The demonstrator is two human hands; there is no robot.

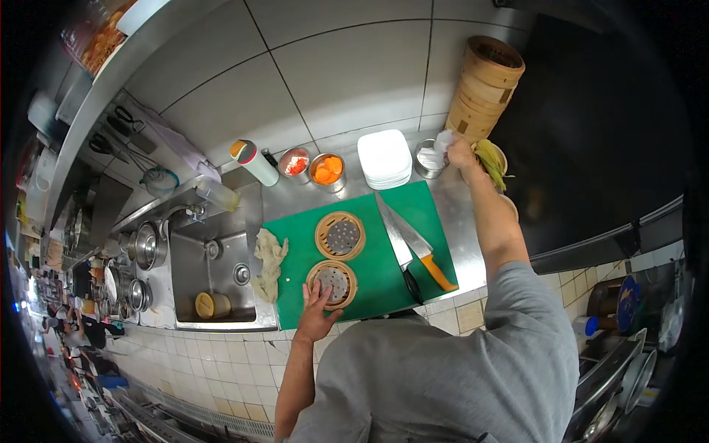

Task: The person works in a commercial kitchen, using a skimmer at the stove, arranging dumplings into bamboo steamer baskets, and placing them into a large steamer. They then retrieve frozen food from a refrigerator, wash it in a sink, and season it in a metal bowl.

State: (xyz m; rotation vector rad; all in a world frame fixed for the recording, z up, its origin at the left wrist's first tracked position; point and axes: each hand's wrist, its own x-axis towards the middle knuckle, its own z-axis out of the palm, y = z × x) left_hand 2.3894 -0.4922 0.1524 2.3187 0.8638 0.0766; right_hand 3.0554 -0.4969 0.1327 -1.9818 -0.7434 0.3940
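Observation:
My left hand (317, 316) rests with spread fingers on the near edge of a small bamboo steamer (348, 301), its fingertips over the grey perforated liner inside. A second bamboo steamer (319, 240) with a similar dotted liner lies just beyond it. Both sit on a green cutting board (377, 284). At the back right, my right hand (459, 153) is closed on a thin white piece (444, 140), perhaps paper, above a metal cup (428, 172) holding more white material. Beside that hand lie green husk-like leaves (489, 161) in a bowl, partly hidden by my forearm.
Two knives, one black-handled (411, 284) and one orange-handled (437, 273), lie right of the steamers. White plates (385, 157), a cup of orange slices (327, 171) and stacked steamers (484, 88) stand behind. A cloth (269, 264) and a sink (221, 277) are left.

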